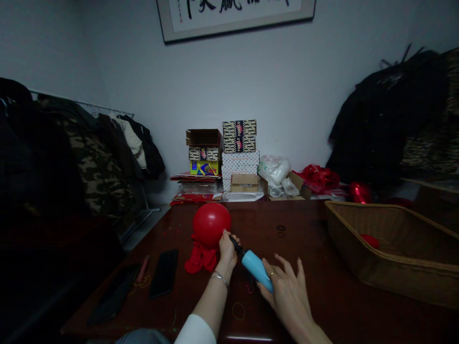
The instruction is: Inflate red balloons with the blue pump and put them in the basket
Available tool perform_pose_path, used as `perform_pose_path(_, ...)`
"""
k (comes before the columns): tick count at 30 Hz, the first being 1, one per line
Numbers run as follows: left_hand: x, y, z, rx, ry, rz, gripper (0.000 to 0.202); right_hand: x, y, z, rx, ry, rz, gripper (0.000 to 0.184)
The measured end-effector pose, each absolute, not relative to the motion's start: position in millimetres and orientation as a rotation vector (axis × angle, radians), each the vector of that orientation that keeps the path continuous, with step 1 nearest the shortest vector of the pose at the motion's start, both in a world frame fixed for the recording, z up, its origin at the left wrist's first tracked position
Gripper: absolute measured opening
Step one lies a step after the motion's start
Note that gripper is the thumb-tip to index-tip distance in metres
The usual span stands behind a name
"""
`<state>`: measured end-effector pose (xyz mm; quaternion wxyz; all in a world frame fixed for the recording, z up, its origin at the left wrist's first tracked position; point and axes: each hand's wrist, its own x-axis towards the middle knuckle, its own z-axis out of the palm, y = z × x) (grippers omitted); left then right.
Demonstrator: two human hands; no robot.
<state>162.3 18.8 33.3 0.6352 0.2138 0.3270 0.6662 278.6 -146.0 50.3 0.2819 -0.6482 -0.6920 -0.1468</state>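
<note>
A partly inflated red balloon sits at the tip of a blue hand pump over the dark wooden table. My left hand is pinched shut around the balloon's neck on the pump's black nozzle. My right hand presses against the pump's rear end, fingers spread. A pile of limp red balloons lies just under the inflated one.
Two black phones and a pink pen lie at the left. Rubber bands are scattered near me. A wicker basket holding a red balloon stands right. Stacked boxes and bags line the far edge.
</note>
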Motion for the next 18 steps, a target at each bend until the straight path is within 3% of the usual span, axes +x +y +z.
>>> perform_pose_path(9,160,19,28,0.484,0.782,1.535,0.034,269,-139,54,-1.773,-1.87,-0.304,0.042)
perform_pose_path(18,146,35,29,0.479,0.783,1.569,0.036,298,-163,28,-1.659,-1.949,-0.467,0.05)
